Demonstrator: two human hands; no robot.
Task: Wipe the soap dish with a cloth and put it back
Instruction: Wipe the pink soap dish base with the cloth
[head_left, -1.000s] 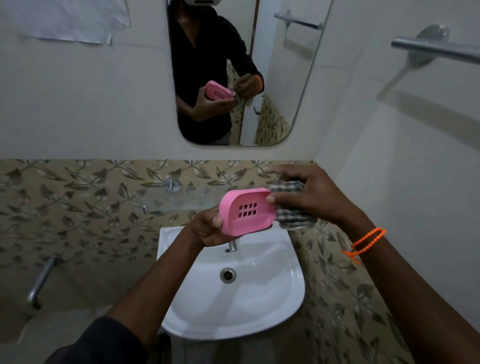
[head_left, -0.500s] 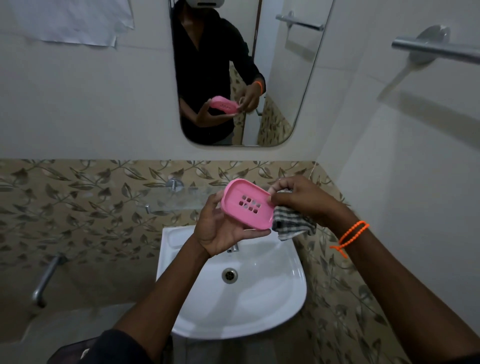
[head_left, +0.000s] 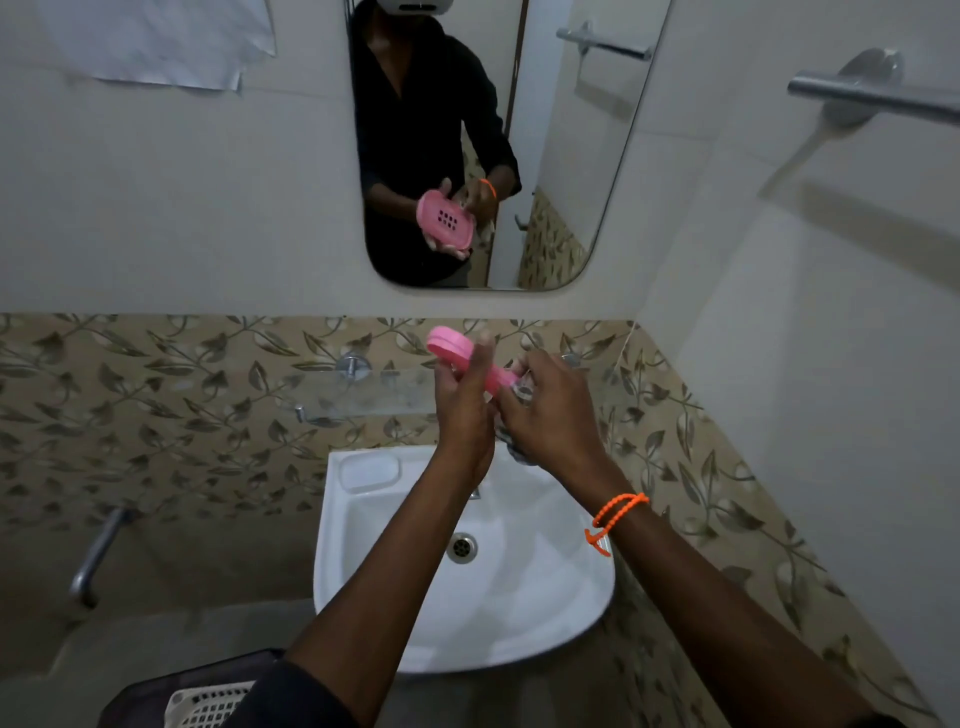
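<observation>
The pink oval plastic soap dish (head_left: 462, 358) is held in the air above the white ceramic wash basin (head_left: 467, 613), in front of the leaf-patterned tile band. It is seen almost edge-on, tilted, with its upper end at 11 o'clock and its lower end at 4 o'clock. The left hand (head_left: 465, 410) is clenched around the dish, with the thumb laid over its near side. The right hand (head_left: 548, 410) is at 3 o'clock from the left one, touching the lower end of the dish; its grip is closed on the grey checked cloth (head_left: 519, 444), of which only a small part is seen between and below the hands. In the wall mirror (head_left: 493, 145) the perforated face of the dish is shown turned away from the person.

The wiping step is judged to be in hand; the putting back is not yet done. The place of return is probably the glass shelf (head_left: 363, 392) at 9 o'clock from the hands, but this cannot be told for sure.

Some risks are to be considered. The dish is held only by its edges and may be wet, so it could slip and fall into the basin when pressure is given by the cloth. The holes could be left dirty if only the outer side is wiped.
</observation>
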